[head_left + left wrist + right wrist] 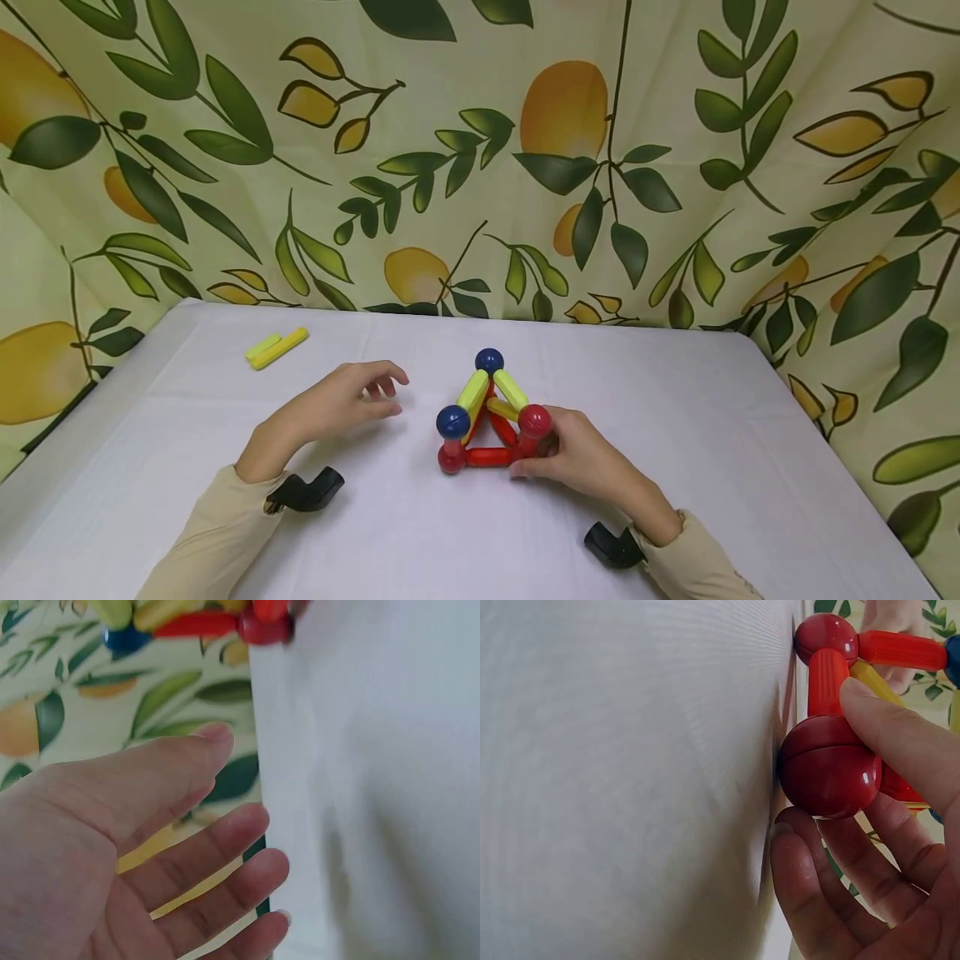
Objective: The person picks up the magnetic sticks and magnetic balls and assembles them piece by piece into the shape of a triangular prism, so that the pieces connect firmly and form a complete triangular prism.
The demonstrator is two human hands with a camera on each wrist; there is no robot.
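Note:
A frame of magnetic rods and balls stands on the table in the head view, shaped like a triangular prism. Blue balls (490,361) and a red ball (535,421) top its corners, joined by yellow-green rods (473,389). Along its base runs a red rod (489,457). My right hand (588,458) grips the right corner. Its thumb presses by the red upright, and its fingers curl round the lower red ball (829,769) in the right wrist view. Left of the frame, my left hand (337,404) hovers with relaxed fingers, touching nothing.
Two loose rods, a yellow-green one (262,347) and a yellow one (281,348), lie at the back left of the white-covered table (375,533). A leaf-and-fruit patterned curtain (450,208) hangs behind the table's far edge.

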